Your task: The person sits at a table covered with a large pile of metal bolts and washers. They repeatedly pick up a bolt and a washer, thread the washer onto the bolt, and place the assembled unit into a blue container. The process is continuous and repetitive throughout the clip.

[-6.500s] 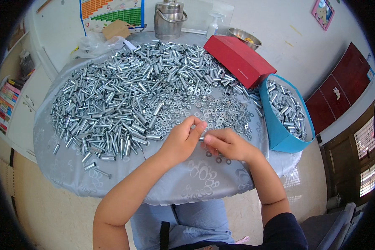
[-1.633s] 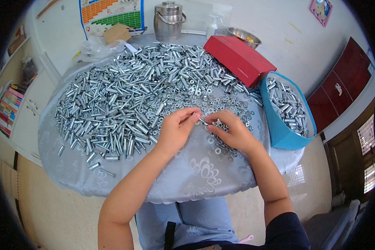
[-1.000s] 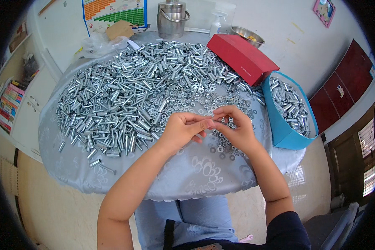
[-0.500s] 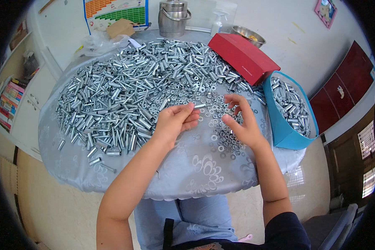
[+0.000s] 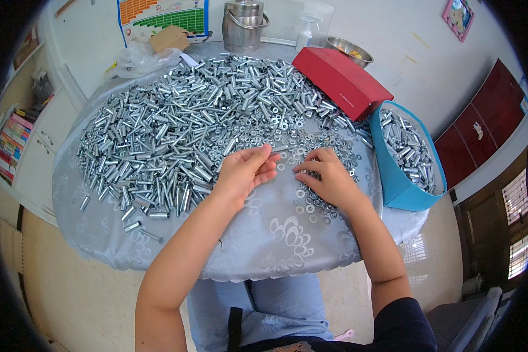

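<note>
The person's light blue trousers (image 5: pixel 258 305) show below the table's near edge, above a pale, glossy floor (image 5: pixel 94 299). A silver-grey satin tablecloth (image 5: pixel 240 258) with ring-like floral patterns and a scalloped hem covers the rounded table. Near its left front, a loose silver bolt (image 5: pixel 151 236) lies beside short metal sleeves.

The left hand (image 5: pixel 243 173) pinches a slim silver metal fastener (image 5: pixel 280 149) between thumb and forefinger, above the cloth. Just beside it, the right hand (image 5: pixel 333 179) rests over scattered flat silver washers (image 5: pixel 311 209), thumb and forefinger curved toward each other; whether they grip anything, I cannot tell.

Beyond spreads a wide heap of shiny silver tubes and bolts (image 5: pixel 152 129). At the right edge stands a turquoise open-topped bin (image 5: pixel 402 190) filled with similar pieces, near a red rectangular box (image 5: pixel 340 82). At the back are a lidded stainless-steel pail (image 5: pixel 242 29), a clear spray bottle (image 5: pixel 304 40) and a round steel bowl (image 5: pixel 366 60), before a white wall (image 5: pixel 393 23) bearing a blue-bordered colourful chart (image 5: pixel 164 19).
</note>
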`<state>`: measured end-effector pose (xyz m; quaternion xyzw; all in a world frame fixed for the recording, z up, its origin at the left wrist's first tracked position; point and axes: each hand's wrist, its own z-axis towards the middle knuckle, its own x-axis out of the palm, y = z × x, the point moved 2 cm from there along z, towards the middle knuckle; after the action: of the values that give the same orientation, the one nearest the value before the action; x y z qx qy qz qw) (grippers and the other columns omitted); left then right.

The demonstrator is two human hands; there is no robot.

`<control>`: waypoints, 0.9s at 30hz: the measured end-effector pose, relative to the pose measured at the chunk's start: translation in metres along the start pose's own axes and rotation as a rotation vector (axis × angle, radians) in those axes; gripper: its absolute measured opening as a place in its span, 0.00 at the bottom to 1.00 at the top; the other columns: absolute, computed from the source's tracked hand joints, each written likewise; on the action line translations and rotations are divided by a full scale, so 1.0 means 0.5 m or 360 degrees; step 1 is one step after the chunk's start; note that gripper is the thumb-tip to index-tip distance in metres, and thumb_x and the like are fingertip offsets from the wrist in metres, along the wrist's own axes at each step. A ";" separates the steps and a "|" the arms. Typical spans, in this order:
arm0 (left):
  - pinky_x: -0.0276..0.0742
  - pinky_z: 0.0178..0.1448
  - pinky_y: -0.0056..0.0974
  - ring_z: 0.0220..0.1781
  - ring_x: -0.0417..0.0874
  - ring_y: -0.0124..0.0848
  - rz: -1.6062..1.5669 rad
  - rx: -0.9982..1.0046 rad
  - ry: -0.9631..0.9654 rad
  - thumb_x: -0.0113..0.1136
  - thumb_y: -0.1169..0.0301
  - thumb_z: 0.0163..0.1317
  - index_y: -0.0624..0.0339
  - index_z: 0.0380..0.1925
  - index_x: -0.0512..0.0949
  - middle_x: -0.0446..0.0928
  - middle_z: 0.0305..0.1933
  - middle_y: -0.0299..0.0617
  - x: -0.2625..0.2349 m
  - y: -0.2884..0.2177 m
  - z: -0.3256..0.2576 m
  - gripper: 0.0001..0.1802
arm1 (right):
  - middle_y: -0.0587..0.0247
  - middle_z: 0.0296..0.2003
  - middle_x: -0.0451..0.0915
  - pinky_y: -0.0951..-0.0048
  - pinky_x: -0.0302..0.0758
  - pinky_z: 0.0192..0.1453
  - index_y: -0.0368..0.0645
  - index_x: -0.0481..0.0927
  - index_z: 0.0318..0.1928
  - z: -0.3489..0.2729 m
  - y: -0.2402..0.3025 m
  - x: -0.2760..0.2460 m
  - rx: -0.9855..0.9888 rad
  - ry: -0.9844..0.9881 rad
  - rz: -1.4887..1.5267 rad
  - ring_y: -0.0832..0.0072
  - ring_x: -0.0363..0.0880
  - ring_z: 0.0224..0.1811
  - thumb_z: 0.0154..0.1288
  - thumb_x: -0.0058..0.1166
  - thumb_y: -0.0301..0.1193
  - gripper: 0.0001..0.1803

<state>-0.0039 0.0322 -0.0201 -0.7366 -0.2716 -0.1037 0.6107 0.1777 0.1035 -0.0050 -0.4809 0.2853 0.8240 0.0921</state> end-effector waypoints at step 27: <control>0.77 0.37 0.27 0.29 0.74 0.19 0.0030 0.0032 -0.0014 0.57 0.64 0.60 0.64 0.36 0.75 0.78 0.37 0.41 0.002 -0.010 -0.008 0.13 | 0.63 0.44 0.69 0.65 0.58 0.58 0.55 0.82 0.34 -0.015 0.035 -0.041 -0.0206 0.0612 0.0232 0.61 0.61 0.51 0.40 0.67 0.34 0.15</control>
<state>-0.0048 0.0294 -0.0146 -0.7334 -0.2683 -0.0921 0.6178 0.1866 0.0875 0.0159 -0.6121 0.2783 0.7382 -0.0549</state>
